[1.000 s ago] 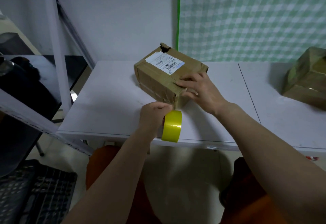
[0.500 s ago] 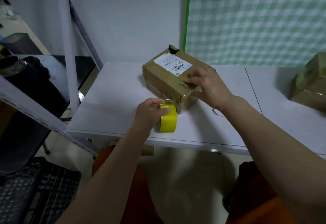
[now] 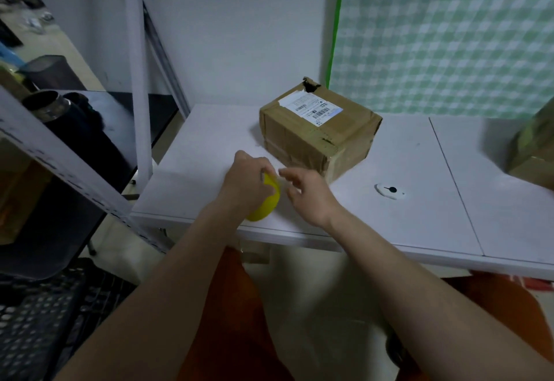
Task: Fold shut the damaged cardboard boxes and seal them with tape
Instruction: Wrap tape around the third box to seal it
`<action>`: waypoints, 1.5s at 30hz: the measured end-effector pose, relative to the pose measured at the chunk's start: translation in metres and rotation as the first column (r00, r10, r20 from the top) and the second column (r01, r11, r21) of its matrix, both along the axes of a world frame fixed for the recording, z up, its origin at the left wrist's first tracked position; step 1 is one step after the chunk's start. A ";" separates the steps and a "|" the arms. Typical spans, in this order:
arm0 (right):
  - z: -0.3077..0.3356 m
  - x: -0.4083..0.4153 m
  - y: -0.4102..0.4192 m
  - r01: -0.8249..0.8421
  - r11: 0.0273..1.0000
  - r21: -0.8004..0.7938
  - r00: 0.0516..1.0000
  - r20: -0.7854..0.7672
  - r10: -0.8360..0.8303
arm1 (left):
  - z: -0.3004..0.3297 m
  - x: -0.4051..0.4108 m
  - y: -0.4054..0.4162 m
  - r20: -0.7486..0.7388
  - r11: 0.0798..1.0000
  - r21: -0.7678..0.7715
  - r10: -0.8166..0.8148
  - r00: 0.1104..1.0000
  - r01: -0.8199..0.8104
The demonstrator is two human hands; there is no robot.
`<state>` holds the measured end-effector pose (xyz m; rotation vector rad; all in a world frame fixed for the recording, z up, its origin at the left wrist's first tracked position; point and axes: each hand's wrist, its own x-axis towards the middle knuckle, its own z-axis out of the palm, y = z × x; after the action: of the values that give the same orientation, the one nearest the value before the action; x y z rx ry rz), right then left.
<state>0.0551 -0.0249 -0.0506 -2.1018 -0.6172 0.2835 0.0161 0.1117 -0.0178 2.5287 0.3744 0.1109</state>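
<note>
- Over at 9 o'clock stands a metal shelf (image 3: 60, 152) with a dark cup (image 3: 49, 107) on it. It has no part in the job.
- The left hand (image 3: 244, 184) is just below the middle, at about 7 o'clock. Its fingers are curled tight round the yellow tape roll (image 3: 265, 202). I think it holds the roll on its edge so the tape can pull off easily.
- The right hand (image 3: 305, 193) is just beside the roll, at 6 o'clock. Its fingers are spread and loose, and they hold nothing. They point at the roll, most likely to find the loose end of the tape.
- The cardboard box (image 3: 319, 130) sits on the white table (image 3: 419, 224) at about 1 o'clock, apart from both hands. Its flaps are folded shut, with a torn hole at the far corner. It is near enough to tape next.
- A small white thing (image 3: 389, 191) with a black spot lies at 3 o'clock.
- Another box (image 3: 533, 146) peeks in at the far right edge.
</note>
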 end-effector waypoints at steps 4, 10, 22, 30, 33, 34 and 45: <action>-0.014 -0.014 0.008 0.083 0.990 0.114 0.990 -0.119 -0.069 | -0.005 -0.001 0.012 -0.038 0.982 -0.180 0.056 0.998 -0.062; 0.000 -0.021 0.007 0.181 0.921 0.344 0.948 -0.310 -0.070 | -0.015 0.004 0.027 -0.227 0.327 -0.901 0.205 0.952 -0.285; -0.004 0.006 0.059 0.062 0.983 0.175 0.998 -0.015 -0.060 | -0.047 0.002 0.052 -0.357 0.122 -0.869 0.516 0.778 -0.480; -0.003 0.046 0.122 0.246 0.966 0.079 0.950 -0.215 -0.225 | -0.084 -0.005 0.083 -0.040 0.858 -0.305 0.423 0.905 -0.414; -0.001 0.058 0.144 0.249 0.967 -0.060 0.954 -0.159 -0.255 | -0.089 -0.012 0.093 -0.017 0.888 -0.174 0.429 0.903 -0.425; 0.001 0.062 0.151 0.236 0.965 -0.117 0.956 -0.152 -0.252 | -0.091 -0.012 0.095 -0.027 0.892 -0.133 0.433 0.901 -0.432; 0.013 0.069 0.166 0.180 0.937 -0.300 0.963 -0.141 -0.230 | -0.068 0.001 0.089 0.032 0.831 -0.379 0.451 0.892 -0.407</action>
<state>0.1240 0.1414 -0.0378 -2.3642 -0.2590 0.4541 0.0172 0.2003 -0.0861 2.0217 0.8335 0.3342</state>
